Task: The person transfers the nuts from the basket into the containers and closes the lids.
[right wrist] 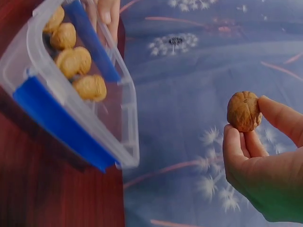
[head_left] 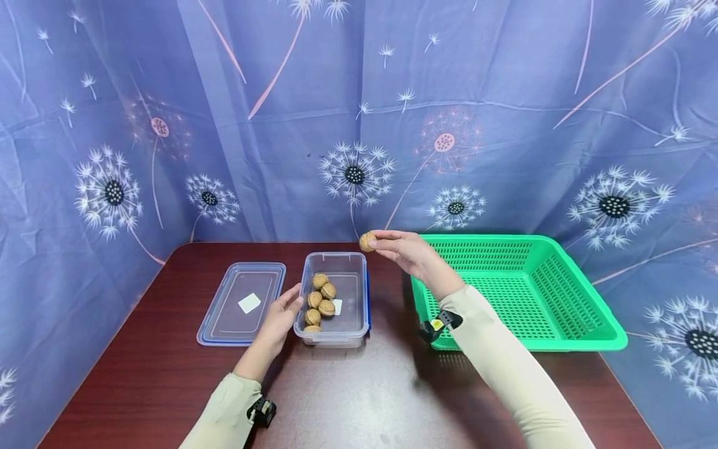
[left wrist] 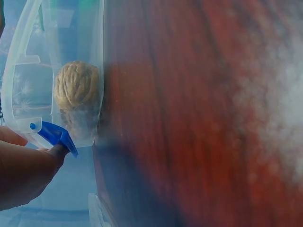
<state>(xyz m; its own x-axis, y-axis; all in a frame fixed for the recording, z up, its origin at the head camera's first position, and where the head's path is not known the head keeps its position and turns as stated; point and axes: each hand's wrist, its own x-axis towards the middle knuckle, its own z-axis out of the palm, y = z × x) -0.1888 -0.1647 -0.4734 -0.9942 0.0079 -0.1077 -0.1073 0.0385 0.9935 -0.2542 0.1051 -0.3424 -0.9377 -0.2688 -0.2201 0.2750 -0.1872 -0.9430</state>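
My right hand (head_left: 412, 254) pinches a walnut (head_left: 367, 241) between thumb and fingertips, raised beyond the far right corner of a clear plastic container (head_left: 352, 280). In the right wrist view the same walnut (right wrist: 244, 111) shows whole, apart from the container. Several walnuts (head_left: 326, 308) lie inside along the container's left side. At that side's outer wall, my left hand (head_left: 278, 321) rests its extended fingers. Close by its thumb, a blue latch (left wrist: 56, 135) hangs from the rim in the left wrist view. One walnut (left wrist: 76, 85) shows through the clear wall there.
Left of the container, a clear lid (head_left: 227, 312) with a blue edge lies flat on the dark red table (head_left: 168, 374). A green perforated basket (head_left: 561, 344) stands at the right, partly under my right forearm. Behind the table hangs a blue dandelion-print curtain (head_left: 269, 181).
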